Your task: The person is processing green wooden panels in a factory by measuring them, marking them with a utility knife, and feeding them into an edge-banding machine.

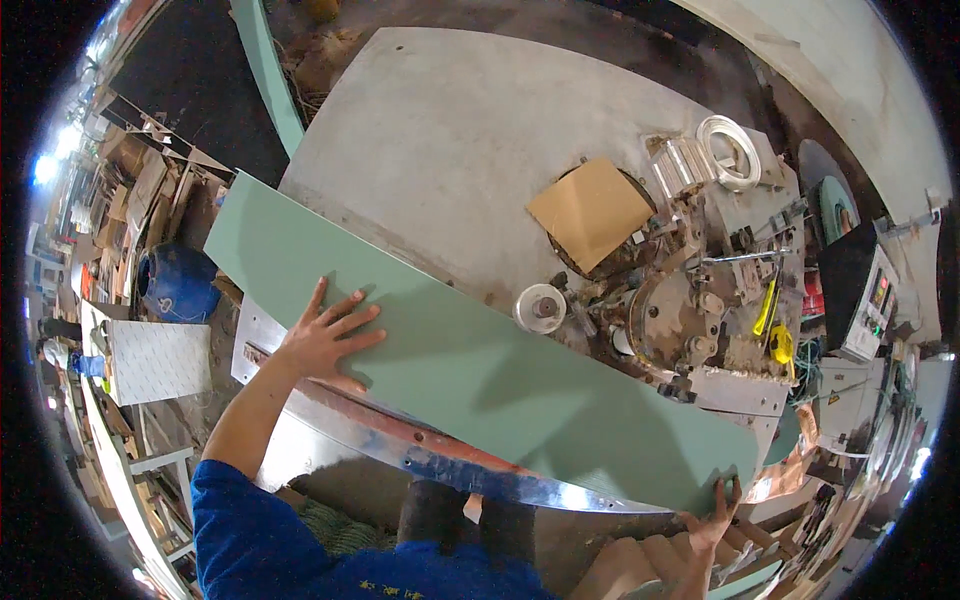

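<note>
A long, pale green board lies slantwise across the front of a grey machine table, from upper left to lower right. My left hand rests flat on its left half, fingers spread wide. At the board's right end my right hand touches the near corner, fingers stretched out and apart. Close to the board's far edge stands a round white roller, beside a dusty machine head with rods and clamps.
A brown cardboard piece covers part of a round plate. Behind it lies a coil of white edging strip. Yellow tools and a control box are at right. A blue barrel and stacked panels stand left.
</note>
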A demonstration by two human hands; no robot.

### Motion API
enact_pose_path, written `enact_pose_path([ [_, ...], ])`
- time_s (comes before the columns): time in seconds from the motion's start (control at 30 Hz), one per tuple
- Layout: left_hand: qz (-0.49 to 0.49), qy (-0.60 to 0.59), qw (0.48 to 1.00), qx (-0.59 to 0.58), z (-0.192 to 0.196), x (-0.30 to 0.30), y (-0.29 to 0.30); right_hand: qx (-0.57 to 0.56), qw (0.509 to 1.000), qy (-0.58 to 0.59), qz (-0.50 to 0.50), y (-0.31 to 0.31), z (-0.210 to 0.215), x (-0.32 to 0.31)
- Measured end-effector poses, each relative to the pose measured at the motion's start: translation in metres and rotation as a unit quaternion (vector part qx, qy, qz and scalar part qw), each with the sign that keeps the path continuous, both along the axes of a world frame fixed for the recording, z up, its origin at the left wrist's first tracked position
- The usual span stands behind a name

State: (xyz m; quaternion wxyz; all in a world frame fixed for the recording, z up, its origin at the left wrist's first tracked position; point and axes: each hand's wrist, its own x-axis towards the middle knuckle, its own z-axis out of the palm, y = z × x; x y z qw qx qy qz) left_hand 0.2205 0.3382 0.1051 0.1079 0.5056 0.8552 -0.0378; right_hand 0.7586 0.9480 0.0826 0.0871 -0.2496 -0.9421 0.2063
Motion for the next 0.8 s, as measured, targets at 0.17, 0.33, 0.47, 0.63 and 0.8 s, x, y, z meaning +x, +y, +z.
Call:
enact_pose_path([
  [0.17, -0.006, 0.02, 1.0, 0.007, 0.0, -0.015, -0.018, 0.028, 0.999, -0.028, -0.014, -0.031, 0.012, -0.027],
  [0.33, -0.013, 0.024, 0.999, -0.024, 0.002, -0.03, -0.034, 0.065, 0.997, -0.038, -0.032, -0.048, 0.007, -0.033],
  [0.47, -0.013, 0.024, 1.0, -0.011, 0.001, -0.042, -0.057, 0.052, 0.998, -0.027, -0.022, -0.067, 0.011, -0.059],
  [0.63, -0.016, 0.028, 0.999, -0.025, 0.001, -0.055, -0.074, 0.074, 0.997, -0.03, -0.019, -0.079, 0.003, -0.067],
  [0.8, -0.011, 0.024, 0.999, -0.033, 0.0, -0.07, -0.097, 0.058, 0.997, -0.033, -0.045, -0.098, 0.0, -0.077],
])
